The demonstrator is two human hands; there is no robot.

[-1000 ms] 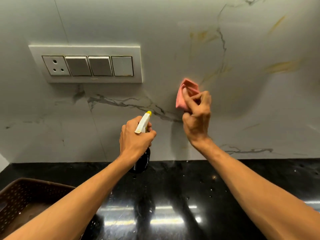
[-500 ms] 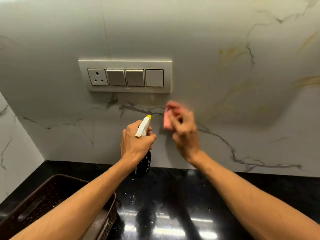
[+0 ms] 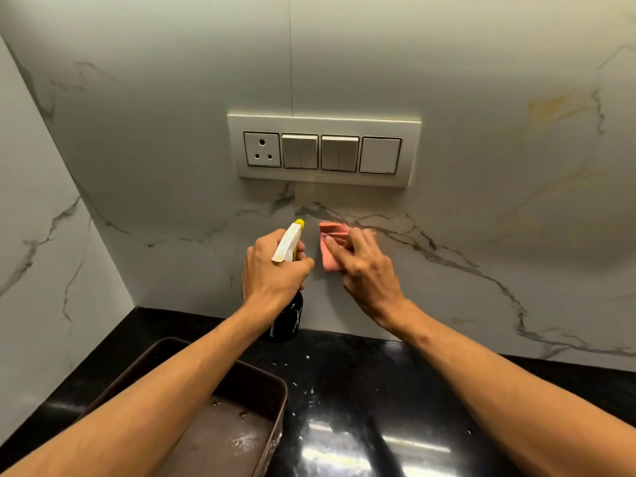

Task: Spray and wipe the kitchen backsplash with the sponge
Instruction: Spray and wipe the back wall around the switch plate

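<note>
Head view, and both hands are up at the wall. The left hand (image 3: 272, 273) is wrapped tight round the neck of the spray bottle (image 3: 287, 246), fingers curled at the trigger, yellow nozzle aimed at the marble backsplash (image 3: 481, 201). Whether the bottle's dark base sits on the black counter (image 3: 378, 390) or hangs just above it, I cannot tell. The right hand (image 3: 370, 273) has its fingers bent over the pink sponge (image 3: 328, 251), pressing it flat to the wall just below the switch plate (image 3: 323, 123) and just beside the nozzle.

Here is the danger. That plate carries 1 open 3-pin socket (image 3: 262, 149) and 2 rocker switches, and it sits directly above the work. A squeeze of the trigger with the nozzle tilted up would likely send mist into the socket holes. A wet sponge pushed upward could drag liquid under the plate's lower edge too. I judge the safe play is a low, sideways stroke.

Worry number 2: the 2 hands are almost touching. A stroke to the left could knock the bottle, and a spray now could wet the knuckles rather than the wall. The brown basket (image 3: 247, 418) sits right under the left forearm, close enough for the arm to catch its rim.
</note>
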